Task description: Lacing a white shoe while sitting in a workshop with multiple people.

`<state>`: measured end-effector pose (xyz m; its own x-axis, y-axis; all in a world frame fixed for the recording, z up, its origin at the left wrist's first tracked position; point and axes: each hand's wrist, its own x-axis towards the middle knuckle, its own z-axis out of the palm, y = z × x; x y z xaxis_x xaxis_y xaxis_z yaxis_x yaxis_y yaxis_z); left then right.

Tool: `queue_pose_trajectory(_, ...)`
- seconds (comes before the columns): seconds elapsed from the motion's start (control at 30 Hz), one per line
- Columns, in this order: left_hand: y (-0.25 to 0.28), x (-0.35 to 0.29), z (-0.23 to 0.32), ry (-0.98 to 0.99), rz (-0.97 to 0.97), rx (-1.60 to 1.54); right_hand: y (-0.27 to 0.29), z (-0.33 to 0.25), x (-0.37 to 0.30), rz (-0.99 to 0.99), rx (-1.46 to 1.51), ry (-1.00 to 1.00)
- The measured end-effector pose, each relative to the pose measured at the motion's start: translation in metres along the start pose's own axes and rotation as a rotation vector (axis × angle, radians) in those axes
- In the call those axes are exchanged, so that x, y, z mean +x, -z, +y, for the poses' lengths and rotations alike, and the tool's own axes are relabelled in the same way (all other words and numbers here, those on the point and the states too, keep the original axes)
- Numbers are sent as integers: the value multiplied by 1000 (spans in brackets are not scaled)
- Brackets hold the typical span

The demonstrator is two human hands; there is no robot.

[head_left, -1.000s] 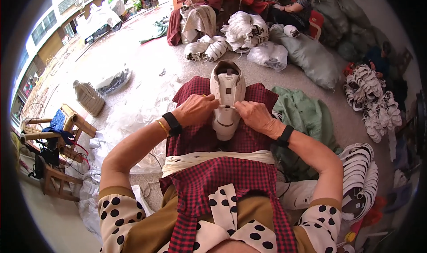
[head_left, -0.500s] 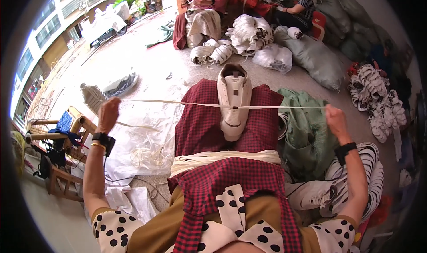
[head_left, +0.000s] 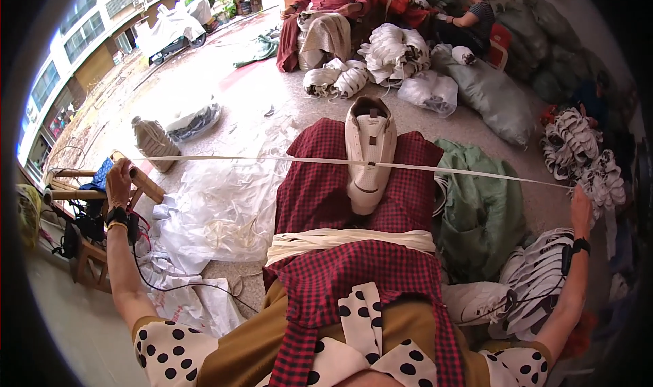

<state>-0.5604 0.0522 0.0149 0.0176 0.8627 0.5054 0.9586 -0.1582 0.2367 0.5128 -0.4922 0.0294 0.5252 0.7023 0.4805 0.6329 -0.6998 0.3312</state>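
Note:
A cream sneaker upper (head_left: 362, 173) rests upright on my lap, over a red-and-black checked apron (head_left: 309, 190). One long pale shoelace (head_left: 469, 173) passes through its front eyelets and stretches nearly straight out to both sides. Far out to the left, my left hand (head_left: 118, 184) is closed on one end of the lace, beside a bamboo chair. My right hand (head_left: 581, 209) pinches the other end, far out to the right near a pile of shoe uppers. A bundle of loose laces (head_left: 350, 243) lies across my thighs.
A bamboo chair (head_left: 146, 186) stands at the left, near plastic sheeting (head_left: 218, 196) on the floor. To my right are a green sack (head_left: 476, 210) and strung white uppers (head_left: 541, 278). Two people sit at the back among bundled uppers (head_left: 394, 52) and grey sacks (head_left: 483, 91).
Both hands have moved farther apart, left hand leftward and right hand rightward and lower, drawing more lace out on both sides. The sneaker upper stays on my lap.

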Motion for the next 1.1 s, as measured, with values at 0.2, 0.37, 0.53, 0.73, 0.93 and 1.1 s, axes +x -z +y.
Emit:
queue_pose_trajectory(0.2, 5, -18, -15, -257, -14, 165, -54, 113, -10, 342, -201, -217)
queue_pose_trajectory(0.37, -19, -23, 84, -229, 329, -51, -47, 92, -11, 400, -149, -377)
queue_pose_trajectory(0.53, -60, -29, 120, -166, 582, -207, -47, -90, -14, 556, 726, -207)
queue_pose_trajectory(0.73, -103, -46, 286, -380, 236, -514, 48, -360, -2, 273, 1277, -98)
queue_pose_trajectory(0.93, -113, -75, 419, -504, -20, -927, 105, -493, 5, 108, 1651, 397)
queue_pose_trajectory(1.1, -128, -95, 460, -551, -149, -961, 104, -495, 2, -88, 1555, 553)
